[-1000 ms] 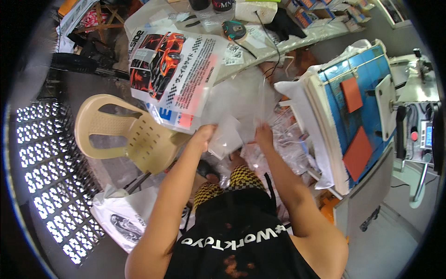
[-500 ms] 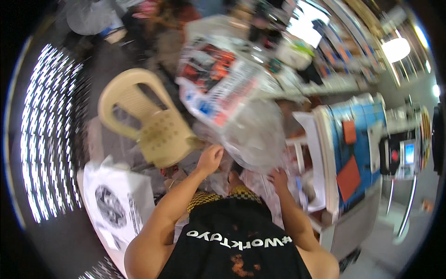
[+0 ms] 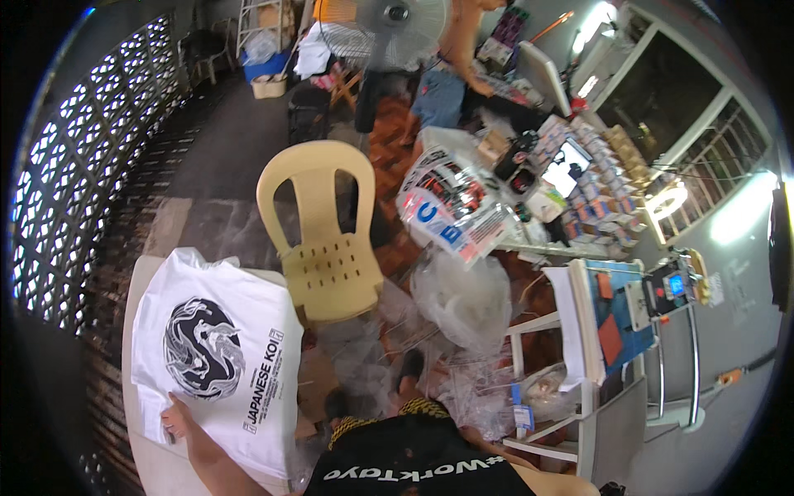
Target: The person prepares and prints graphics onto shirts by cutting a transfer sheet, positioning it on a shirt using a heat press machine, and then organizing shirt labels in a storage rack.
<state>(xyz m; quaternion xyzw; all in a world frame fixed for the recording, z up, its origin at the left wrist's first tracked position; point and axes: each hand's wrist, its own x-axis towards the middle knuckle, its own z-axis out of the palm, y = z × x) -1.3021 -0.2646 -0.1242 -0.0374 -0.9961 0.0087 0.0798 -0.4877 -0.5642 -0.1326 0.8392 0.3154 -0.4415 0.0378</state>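
A white T-shirt (image 3: 269, 331) with a round black print lies spread on a pale table (image 3: 145, 285) at the left. Resting on the shirt, just below the print, is my left hand (image 3: 175, 418). Its fingers are apart and no object shows in them. My right arm bends in toward my lap, and the black shirt I wear (image 3: 397, 463) hides most of that hand. Ahead of me stands a beige plastic chair (image 3: 331, 273), its seat bare. To its right is a large clear plastic bag (image 3: 463, 302) beneath a printed bag (image 3: 451, 198).
A white frame stand (image 3: 517, 355) at the right carries a blue-topped press board (image 3: 620, 318). Clear wrappers (image 3: 480, 388) litter the floor by my feet. Further off are stacked boxes (image 3: 595, 190), a standing fan (image 3: 393, 33) and another person (image 3: 459, 50).
My view has turned toward the table and steadied. My left hand has moved from in front of my lap onto the white T-shirt. My right hand has drawn back toward my body.
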